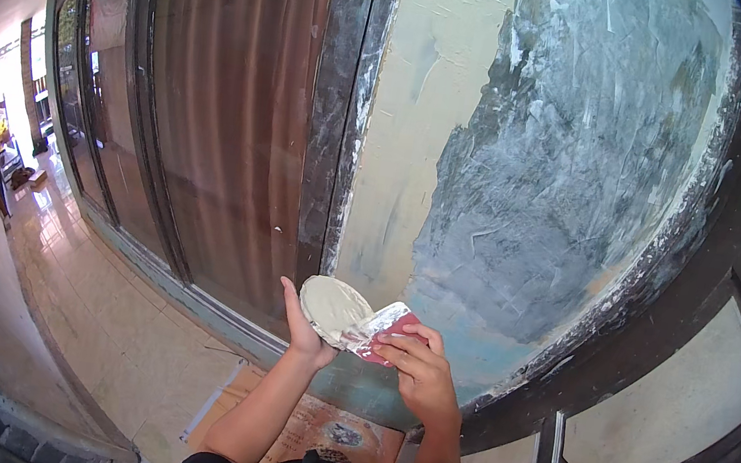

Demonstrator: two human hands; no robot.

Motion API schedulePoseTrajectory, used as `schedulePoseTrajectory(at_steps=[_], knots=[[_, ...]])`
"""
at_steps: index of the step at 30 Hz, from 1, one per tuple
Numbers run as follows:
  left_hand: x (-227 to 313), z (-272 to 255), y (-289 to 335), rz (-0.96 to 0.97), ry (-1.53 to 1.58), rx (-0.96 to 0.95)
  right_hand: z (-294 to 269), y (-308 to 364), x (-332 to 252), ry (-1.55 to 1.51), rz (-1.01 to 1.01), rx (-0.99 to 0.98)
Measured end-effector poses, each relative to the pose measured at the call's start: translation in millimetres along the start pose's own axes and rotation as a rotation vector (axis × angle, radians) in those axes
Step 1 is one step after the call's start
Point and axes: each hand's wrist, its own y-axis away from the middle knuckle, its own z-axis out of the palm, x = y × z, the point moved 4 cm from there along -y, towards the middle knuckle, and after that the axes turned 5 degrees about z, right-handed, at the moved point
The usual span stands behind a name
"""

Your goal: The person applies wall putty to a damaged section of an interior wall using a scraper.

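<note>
Left hand (307, 332) cups a round dish of pale putty (334, 310) tilted toward the right hand (421, 376), whose fingers pinch a red-handled scraper (383, 328) blade-first against the dish rim, evidently to load filler, near the half-skimmed wall panel (529, 178).

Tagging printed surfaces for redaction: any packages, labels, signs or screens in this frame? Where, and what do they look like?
No labels, signs or screens that can be made out.
Flattened cardboard sheet: on the floor at the foot of the wall, below the hands; brown, with a dark round print, too blurred to tell more.
Neither the left hand's putty-loaded pad nor the right hand's red-handled scraper shows a label.
</note>
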Motion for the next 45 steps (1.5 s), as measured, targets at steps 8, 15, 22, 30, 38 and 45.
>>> schedulePoseTrajectory(at_steps=[8, 15, 22, 30, 38, 45], knots=[[12.6, -2.2, 1.3, -0.035, -0.012, -0.023, 9.7, -2.4, -4.1, -0.006, 0.064, 0.123], [29.4, -1.3, 19.5, -0.029, 0.018, -0.050, 6.8, -1.1, -2.6, 0.195, 0.127, 0.228], [28.4, 0.1, 31.3, -0.102, 0.105, -0.234, 2.6, 3.4, 8.2, 0.290, 0.180, 0.341], [-2.8, -10.0, 14.2, -0.123, 0.182, -0.214, -7.9, -11.0, 24.6, 0.263, 0.144, 0.358], [-39.2, -20.6, -18.0, -0.094, 0.234, -0.244, -20.3, -29.4, 65.2, 0.249, 0.116, 0.352], [-42.4, -48.7, -21.7, 0.073, 0.161, -0.095, -39.5, -56.4, 110.6, 0.375, 0.094, 0.361]])
